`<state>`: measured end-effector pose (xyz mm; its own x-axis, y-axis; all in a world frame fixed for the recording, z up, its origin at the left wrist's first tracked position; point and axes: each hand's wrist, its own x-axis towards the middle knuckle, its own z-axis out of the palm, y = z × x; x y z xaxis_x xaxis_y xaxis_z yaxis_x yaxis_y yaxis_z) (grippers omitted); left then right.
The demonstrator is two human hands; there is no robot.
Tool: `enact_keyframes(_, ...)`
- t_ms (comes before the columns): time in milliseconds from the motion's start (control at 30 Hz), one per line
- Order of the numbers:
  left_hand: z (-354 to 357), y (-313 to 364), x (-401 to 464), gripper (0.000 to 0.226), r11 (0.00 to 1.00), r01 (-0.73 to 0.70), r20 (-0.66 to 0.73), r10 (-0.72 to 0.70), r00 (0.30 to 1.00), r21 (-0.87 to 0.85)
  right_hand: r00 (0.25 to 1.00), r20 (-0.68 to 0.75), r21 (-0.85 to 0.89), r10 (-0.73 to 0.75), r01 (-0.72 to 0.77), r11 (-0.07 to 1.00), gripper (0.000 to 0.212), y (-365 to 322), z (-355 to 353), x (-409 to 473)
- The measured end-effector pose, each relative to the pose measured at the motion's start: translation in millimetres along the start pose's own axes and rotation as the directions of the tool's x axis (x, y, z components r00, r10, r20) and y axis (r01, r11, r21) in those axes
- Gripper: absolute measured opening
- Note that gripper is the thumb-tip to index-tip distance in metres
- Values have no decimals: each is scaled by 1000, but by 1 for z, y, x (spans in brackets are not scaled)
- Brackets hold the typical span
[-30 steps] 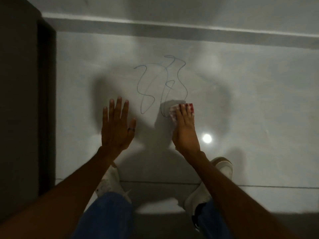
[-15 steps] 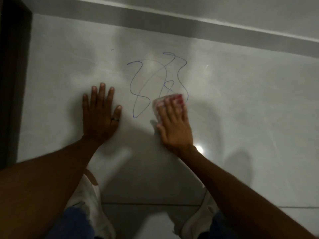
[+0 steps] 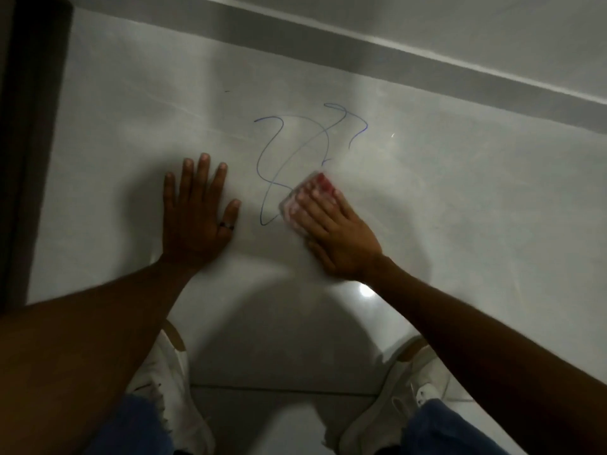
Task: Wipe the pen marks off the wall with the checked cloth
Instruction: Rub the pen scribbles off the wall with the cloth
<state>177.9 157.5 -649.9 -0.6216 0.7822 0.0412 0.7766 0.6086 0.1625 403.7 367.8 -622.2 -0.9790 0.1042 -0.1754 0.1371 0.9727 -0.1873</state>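
Hands flat: L [image 3: 197, 211] bare, R [image 3: 335, 238] on cloth [image 3: 297, 205].

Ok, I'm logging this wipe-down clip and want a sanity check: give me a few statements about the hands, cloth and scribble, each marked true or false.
1. The right hand presses the checked cloth flat against the wall. True.
2. The left hand holds a pen. False: it holds nothing and lies open, palm on the wall.
3. The blue pen marks are fully wiped away. False: loops remain above and left of the cloth.
4. A dark ring sits on a finger of the left hand. True.
5. The cloth is green. False: it shows red and white.
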Motion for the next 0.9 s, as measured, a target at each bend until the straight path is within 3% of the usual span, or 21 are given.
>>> enact_keyframes(33, 0, 0, 0, 70, 1000, 1, -5, -1, 1000, -1, 996, 11, -23, -88, 88, 996, 63, 10, 3, -10)
enact_keyframes(67, -1, 0, 0, 70, 1000, 0, -6, 0, 1000, -3, 999, -12, -13, -32, 32, 999, 61, 23, 3, -15)
enact_keyframes(100, -1, 1, 1, 70, 1000, -1, -6, 1, 1000, -6, 984, -75, 20, 160, -159, 987, 61, 34, 1, -15)
enact_keyframes(167, -2, 2, 2, 70, 1000, -1, -6, 1, 1000, -9, 745, -115, 124, 657, -645, 754, 63, 37, -10, -9)
enact_keyframes(200, -2, 2, 1, 70, 1000, 0, -7, -1, 1000, -10, 656, -105, 146, 747, -733, 664, 66, 27, -10, -3)
enact_keyframes(233, -2, 2, 1, 70, 1000, -1, -7, 1, 1000, -13, 698, -117, 141, 707, -693, 707, 67, 11, -7, 1)
enact_keyframes(300, -2, 2, 1, 70, 1000, -5, -11, 5, 1000, -14, 972, -67, 70, 225, -220, 973, 65, -20, 5, -4)
enact_keyframes(367, -2, 0, 1, 70, 1000, -4, -9, 4, 1000, -11, 968, 23, 9, -249, 249, 969, 63, -13, 6, -10)
enact_keyframes(400, -1, 0, 1, 71, 1000, -6, -5, 6, 1000, -15, 958, -5, -7, -286, 286, 958, 62, 4, 4, -7)
enact_keyframes(433, -2, 0, 0, 71, 1000, -5, -3, 5, 1000, -17, 983, -55, 10, -177, 178, 984, 61, 18, 2, -1)
enact_keyframes(467, -1, 1, 0, 71, 1000, -5, -4, 5, 1000, -13, 990, -109, 57, 86, -80, 995, 61, 30, -3, 5)
enact_keyframes(533, -1, 1, 0, 70, 1000, -4, -4, 4, 1000, -1, 770, -125, 130, 626, -613, 780, 64, 31, -12, 17)
enact_keyframes(567, -2, 1, 0, 70, 1000, -5, -6, 5, 1000, -1, 720, -122, 130, 683, -670, 731, 66, 21, -13, 21)
enact_keyframes(600, -3, 1, 0, 70, 1000, -7, -7, 7, 1000, -3, 795, -135, 115, 592, -581, 806, 67, 10, -10, 23)
enact_keyframes(633, -4, 2, 0, 70, 1000, -8, -9, 8, 1000, -1, 935, -106, 74, 338, -331, 941, 66, 1, -5, 19)
enact_keyframes(667, -4, 3, 0, 70, 1000, -4, -12, 4, 1000, 3, 999, -36, 34, 24, -23, 999, 64, 1, -4, 15)
enact_keyframes(700, -4, 3, 1, 70, 1000, -3, -12, 3, 1000, 5, 982, 15, 9, -189, 188, 982, 62, 14, -7, 15)
enact_keyframes(733, -4, 2, 2, 71, 1000, -5, -8, 5, 1000, 8, 972, 15, 4, -233, 233, 972, 61, 32, -11, 20)
enact_keyframes(800, -5, 1, 1, 71, 1000, -6, -3, 6, 1000, 13, 987, -78, 46, 140, -136, 990, 61, 60, -20, 34)
enact_keyframes(867, -6, 3, 1, 70, 1000, -6, -6, 6, 1000, 11, 755, -94, 122, 649, -638, 760, 64, 69, -31, 52)
enact_keyframes(900, -6, 5, 2, 70, 1000, -2, -8, 2, 1000, 9, 644, -77, 163, 761, -745, 647, 66, 64, -33, 64)
